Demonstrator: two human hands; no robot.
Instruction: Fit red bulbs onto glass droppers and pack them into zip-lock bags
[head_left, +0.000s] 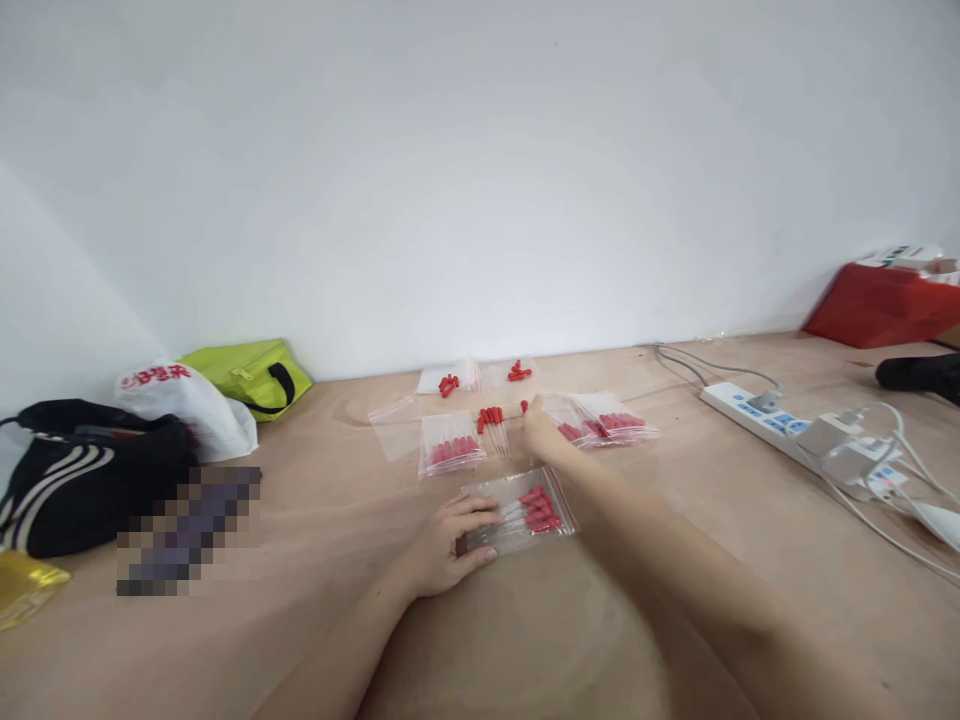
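My left hand (454, 540) lies at the left end of a clear zip bag (487, 541), thumb and fingers apart, the fingertips resting on the plastic. Inside that bag are several thin-shafted tools with red handles (540, 510). Farther forward, my right hand (541, 436) has its fingers pinched together at a red-handled thin tool (525, 407); its fingertips are partly hidden. Just left of it, several loose red-handled tools (491, 416) lie side by side with their pale shafts toward me.
Filled zip bags lie left (452, 447) and right (619, 422) of the loose tools. Small red pieces (448, 385) sit on bags near the wall. A power strip (765, 420) with cables lies right. A black bag (97, 480), white bag (187, 410) and lime pouch (251, 375) stand left.
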